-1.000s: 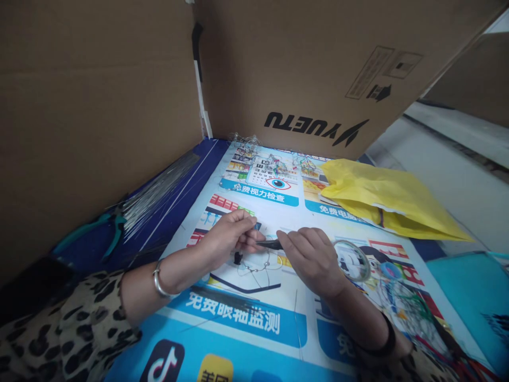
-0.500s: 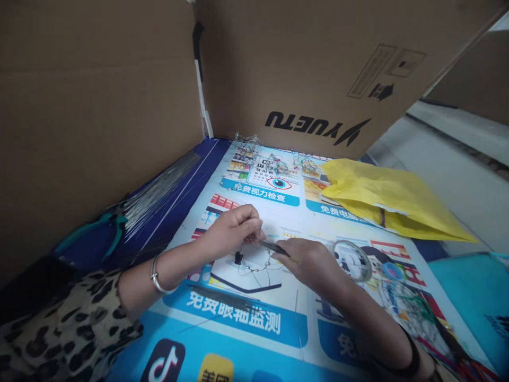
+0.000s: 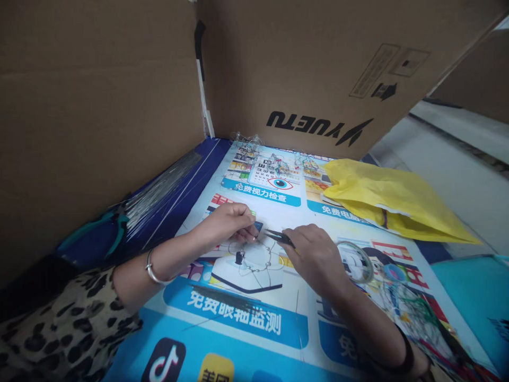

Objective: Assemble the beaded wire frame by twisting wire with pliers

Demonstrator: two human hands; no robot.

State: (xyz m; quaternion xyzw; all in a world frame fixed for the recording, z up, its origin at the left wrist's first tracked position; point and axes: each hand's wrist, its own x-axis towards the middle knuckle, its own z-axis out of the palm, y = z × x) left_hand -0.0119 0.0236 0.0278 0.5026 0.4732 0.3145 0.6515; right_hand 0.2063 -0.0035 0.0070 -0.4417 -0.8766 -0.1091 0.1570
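While the left hand [image 3: 233, 223] pinches the beaded wire loop [image 3: 256, 270] at its 12 o'clock, the right hand [image 3: 317, 258] grips black tweezers [image 3: 282, 238], prongs slightly parted, at the loop's 1 o'clock. Loop sits over a printed poster [image 3: 296, 216]. From loop: ring-shaped coil [image 3: 370, 269] at 3 o'clock, yellow bag [image 3: 397, 193] at 2, silver wire bundle [image 3: 159, 188] at 10, teal-handled pliers [image 3: 121, 232] at 9.

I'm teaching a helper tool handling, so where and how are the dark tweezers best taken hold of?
I'd grip the dark tweezers by the rear part, coming from the right, as the right hand does. They point toward the left hand with their slim tips apart, so holding behind should leave those free to close.
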